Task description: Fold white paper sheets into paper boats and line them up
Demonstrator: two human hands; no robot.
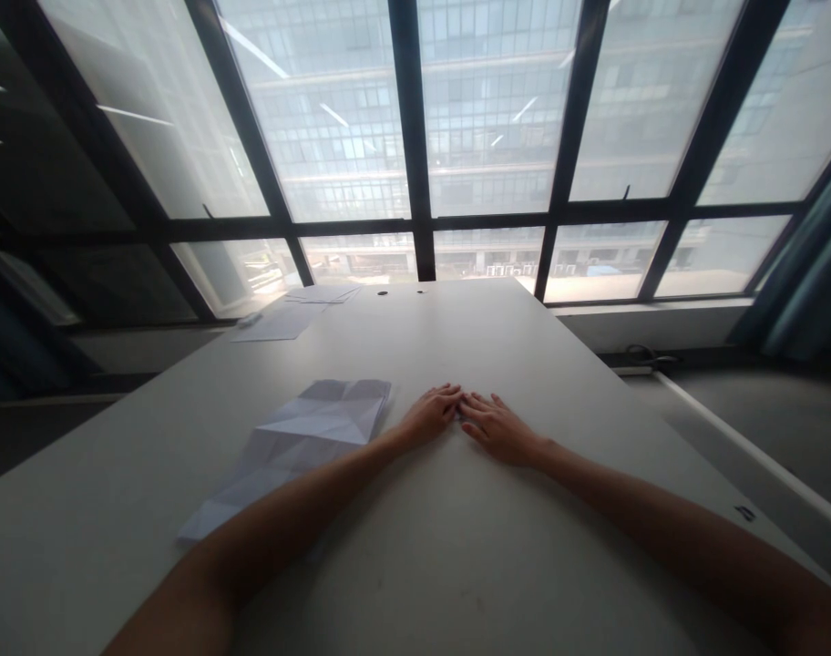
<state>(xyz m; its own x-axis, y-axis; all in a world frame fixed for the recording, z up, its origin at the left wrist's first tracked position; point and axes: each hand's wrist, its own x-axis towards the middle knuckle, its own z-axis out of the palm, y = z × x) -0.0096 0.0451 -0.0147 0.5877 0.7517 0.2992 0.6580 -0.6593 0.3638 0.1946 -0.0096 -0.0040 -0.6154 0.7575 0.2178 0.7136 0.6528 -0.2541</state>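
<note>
Here, small item (460,415) (mostly hidden) between fingers (482,408), creased paper (320,424) leftward

Primary light source: daylight through the windows (484,109). The lower panes (487,253) are hazy and overexposed. Thin white glare streaks (135,116) cross the upper part. The table (449,337) carries a pale sheen at its far end and darkens toward the foreground. The left hand (430,415) and right hand (501,433) show soft detail. The curtain (798,282) is dim and blurred. Wide-angle distortion stretches the edges.
</note>
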